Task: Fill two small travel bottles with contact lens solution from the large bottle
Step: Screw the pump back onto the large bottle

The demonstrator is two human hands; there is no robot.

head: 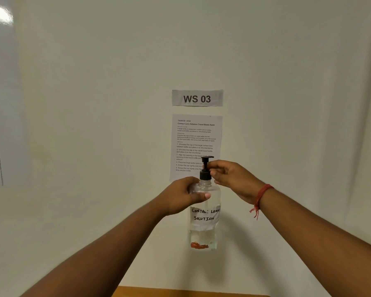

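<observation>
Bottle (205, 213) upright mid-air above the near table (180, 293), long axis vertical. Left hand (183, 197) wrapped round its shoulder; right hand (229, 179) pinching the pump collar (205, 175) directly above. Probably unscrewing next. No travel bottles in view.

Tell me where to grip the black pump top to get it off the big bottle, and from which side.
Grip the ribbed collar at the base of the pump top, not the thin stem or spout above. The large bottle is upright, the left hand holding its shoulder, so come in from the right, as the right hand does, fingers pinching round the collar to twist.
</observation>
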